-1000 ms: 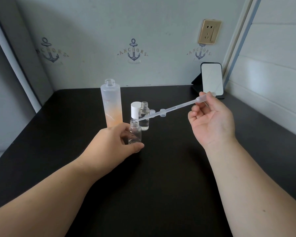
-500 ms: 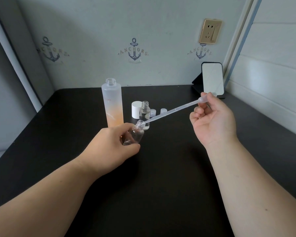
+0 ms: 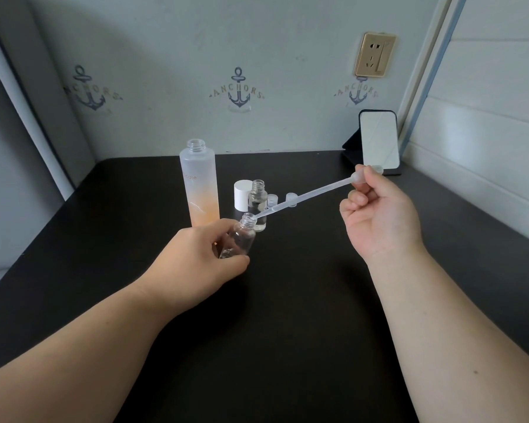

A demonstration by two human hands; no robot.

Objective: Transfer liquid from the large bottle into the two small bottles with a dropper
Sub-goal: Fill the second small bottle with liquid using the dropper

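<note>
Here, black table (image 3: 287,331) meets anchor-printed wall (image 3: 242,90).

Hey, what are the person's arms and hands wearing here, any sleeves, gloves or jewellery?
Nothing is worn. The left hand and right hand are bare, with no gloves, rings, watch or bracelets. Both forearms are uncovered right to the frame's edge; no sleeve shows.

The word "ANCHORS" is printed across three anchor emblems on the back wall: upper left (image 3: 89,92), upper centre (image 3: 238,93), and upper right (image 3: 357,92). The tall frosted bottle (image 3: 199,184) shows pale lettering ending in "care".
</note>
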